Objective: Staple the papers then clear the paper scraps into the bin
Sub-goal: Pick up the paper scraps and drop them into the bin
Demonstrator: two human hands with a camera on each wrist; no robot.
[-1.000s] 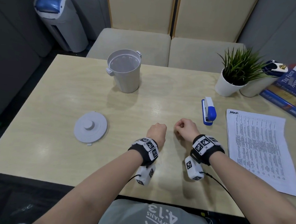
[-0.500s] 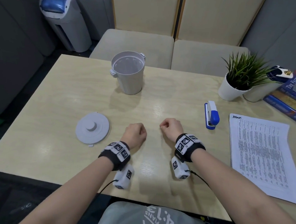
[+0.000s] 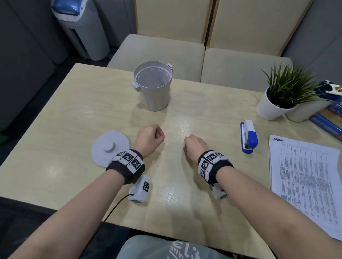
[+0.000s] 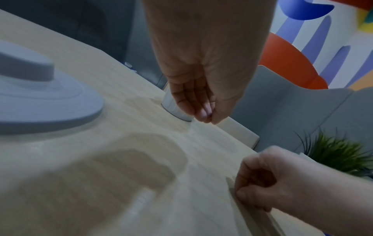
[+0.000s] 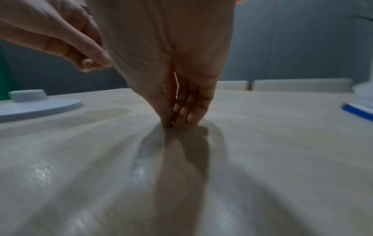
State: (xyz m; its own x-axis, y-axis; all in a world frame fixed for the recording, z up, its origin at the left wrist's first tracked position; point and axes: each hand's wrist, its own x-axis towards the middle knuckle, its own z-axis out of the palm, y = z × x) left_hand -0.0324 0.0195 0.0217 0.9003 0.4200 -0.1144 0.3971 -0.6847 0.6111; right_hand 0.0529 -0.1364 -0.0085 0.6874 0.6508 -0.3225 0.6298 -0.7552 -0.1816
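Observation:
The white bin [image 3: 154,89] stands open at the table's far middle, its round lid [image 3: 107,147] lying flat to the left. A blue-and-white stapler [image 3: 249,136] lies right of centre, beside a printed stack of papers [image 3: 309,186]. My left hand [image 3: 160,135] hovers just right of the lid, fingers curled into the palm [image 4: 203,111], holding nothing I can see. My right hand [image 3: 186,143] is also curled, with its fingertips [image 5: 181,118] bunched against the thumb and touching the bare tabletop. No paper scrap shows in any view.
A potted plant [image 3: 274,107] and stacked books [image 3: 337,118] crowd the far right corner. Cushioned bench seats [image 3: 189,57] run behind the table. A blue-topped appliance [image 3: 80,25] stands on the floor at far left.
Both fists have slid left across the table. The left one has come close to the lid, and the right one has drawn away from the stapler.

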